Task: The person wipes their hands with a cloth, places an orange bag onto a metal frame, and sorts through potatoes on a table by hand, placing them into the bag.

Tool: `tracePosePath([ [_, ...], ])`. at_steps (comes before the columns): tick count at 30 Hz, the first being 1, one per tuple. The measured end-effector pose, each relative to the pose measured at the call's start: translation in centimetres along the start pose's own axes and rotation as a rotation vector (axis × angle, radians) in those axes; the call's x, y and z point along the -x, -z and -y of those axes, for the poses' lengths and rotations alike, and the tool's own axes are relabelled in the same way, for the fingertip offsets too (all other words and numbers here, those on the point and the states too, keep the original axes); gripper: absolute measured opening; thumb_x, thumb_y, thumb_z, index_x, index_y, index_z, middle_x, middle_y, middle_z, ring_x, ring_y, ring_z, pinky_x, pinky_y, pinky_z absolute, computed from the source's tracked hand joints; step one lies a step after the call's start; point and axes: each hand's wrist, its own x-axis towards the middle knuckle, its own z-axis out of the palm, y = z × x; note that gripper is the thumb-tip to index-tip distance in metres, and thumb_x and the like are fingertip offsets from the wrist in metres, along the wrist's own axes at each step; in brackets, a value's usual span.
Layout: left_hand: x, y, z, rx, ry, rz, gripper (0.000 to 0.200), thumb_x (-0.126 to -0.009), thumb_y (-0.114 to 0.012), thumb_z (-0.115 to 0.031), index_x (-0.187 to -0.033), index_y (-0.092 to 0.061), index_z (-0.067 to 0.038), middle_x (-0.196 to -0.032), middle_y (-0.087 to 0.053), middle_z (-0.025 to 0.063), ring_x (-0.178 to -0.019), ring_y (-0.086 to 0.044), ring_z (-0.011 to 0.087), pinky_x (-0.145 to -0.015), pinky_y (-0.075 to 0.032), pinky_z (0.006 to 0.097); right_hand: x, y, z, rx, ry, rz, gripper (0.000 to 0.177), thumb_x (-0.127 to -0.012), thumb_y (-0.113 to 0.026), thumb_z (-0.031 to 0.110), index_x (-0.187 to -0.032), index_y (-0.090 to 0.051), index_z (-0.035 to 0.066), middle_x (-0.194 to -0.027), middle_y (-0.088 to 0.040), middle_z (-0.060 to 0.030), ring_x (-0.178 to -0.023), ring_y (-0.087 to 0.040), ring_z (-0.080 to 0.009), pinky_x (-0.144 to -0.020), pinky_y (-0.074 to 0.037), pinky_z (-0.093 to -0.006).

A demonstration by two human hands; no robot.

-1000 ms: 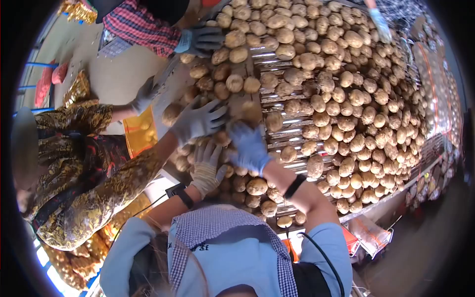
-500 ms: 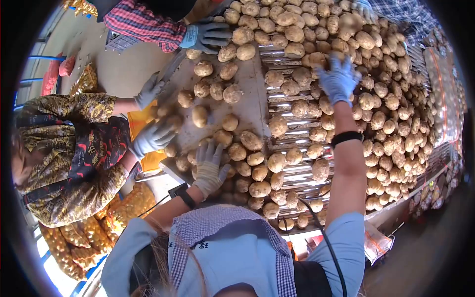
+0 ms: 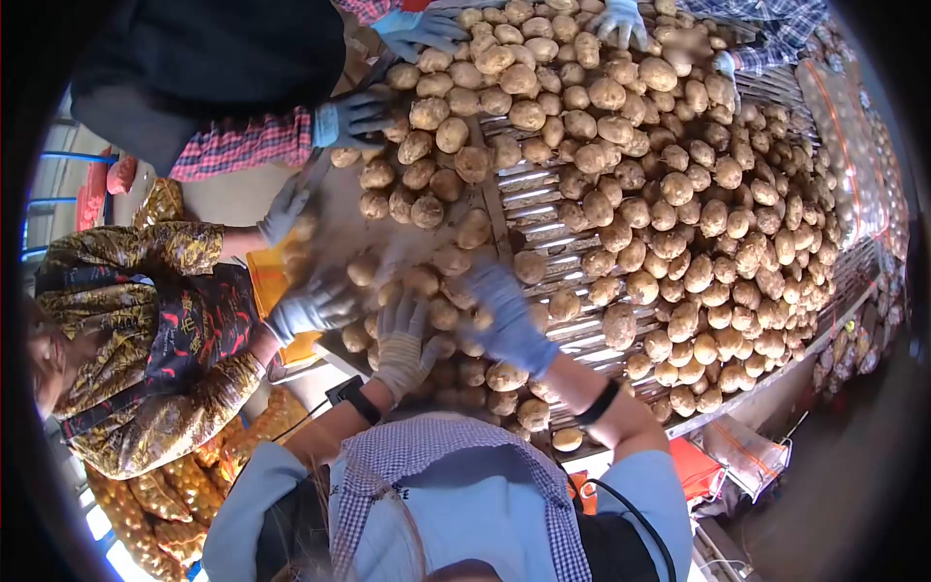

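Note:
My left hand (image 3: 402, 351), in a pale glove with a dark band at the wrist, lies spread over potatoes at the near end of the metal tray (image 3: 335, 199). My right hand (image 3: 504, 320), in a blue glove, is smeared by motion over potatoes where the tray meets the slatted rack (image 3: 538, 221); its fingers cannot be made out. Brown potatoes (image 3: 713, 218) are heaped thickly over the rack on the right. More potatoes (image 3: 417, 175) lie on the tray between my hands and the far side.
At the left a co-worker's two gloved hands (image 3: 315, 308) hang over the tray beside a yellow bag (image 3: 267, 281). Another person's blue-cuffed hands (image 3: 354, 121) touch potatoes at the top left. A third person's gloved hand (image 3: 621, 21) is at the top. Filled net sacks (image 3: 184, 495) stand lower left.
My right hand has swept left and nearer across the rack. My left hand has barely moved. The person at the top left has leaned in, and more potatoes lie on the tray's far part.

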Motion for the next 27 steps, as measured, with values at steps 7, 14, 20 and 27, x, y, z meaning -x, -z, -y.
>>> tracePosePath([
  [7, 0.8, 0.4, -0.4, 0.075, -0.019, -0.042, 0.076, -0.080, -0.056, -0.039, -0.143, -0.031, -0.005, -0.146, -0.027, 0.0237, -0.132, -0.025, 0.0461, -0.110, -0.020, 0.0543, -2.9, 14.6, -10.9, 0.794, -0.809, -0.172, 0.078, -0.088, -0.029, 0.071, -0.149, -0.018, 0.024, -0.157, -0.008, -0.0142, -0.145, -0.004, -0.0307, -0.115, 0.000, -0.0541],
  [14, -2.4, 0.9, -1.4, 0.075, -0.022, -0.117, 0.072, -0.080, -0.059, -0.036, -0.140, -0.034, -0.004, -0.144, -0.031, 0.0244, -0.129, -0.029, 0.0447, -0.109, -0.021, 0.0526, -0.1, 2.1, -3.9, 0.449, -0.528, -0.146, 0.076, -0.087, -0.044, 0.063, -0.147, -0.029, 0.019, -0.154, -0.021, -0.0136, -0.144, -0.008, -0.0324, -0.116, -0.003, -0.0492],
  [20, -6.8, 1.0, -0.2, 0.053, -0.098, -0.233, 0.072, -0.081, -0.058, -0.036, -0.141, -0.033, -0.005, -0.144, -0.032, 0.0220, -0.131, -0.029, 0.0442, -0.109, -0.021, 0.0525, 6.3, -4.6, 0.9, 0.231, -0.156, -0.072, 0.071, -0.080, -0.061, 0.051, -0.139, -0.042, 0.017, -0.149, -0.030, -0.0153, -0.142, -0.016, -0.0337, -0.116, -0.008, -0.0504],
  [27, -10.9, 0.1, -0.1, -0.121, -0.056, -0.135, 0.078, -0.075, -0.066, -0.036, -0.141, -0.034, -0.008, -0.147, -0.028, 0.0183, -0.132, -0.027, 0.0422, -0.109, -0.022, 0.0530, -2.2, 3.5, -0.8, 0.279, -0.124, -0.606, 0.078, -0.077, -0.065, 0.055, -0.142, -0.038, 0.023, -0.152, -0.024, -0.0120, -0.142, -0.019, -0.0333, -0.114, -0.010, -0.0532],
])
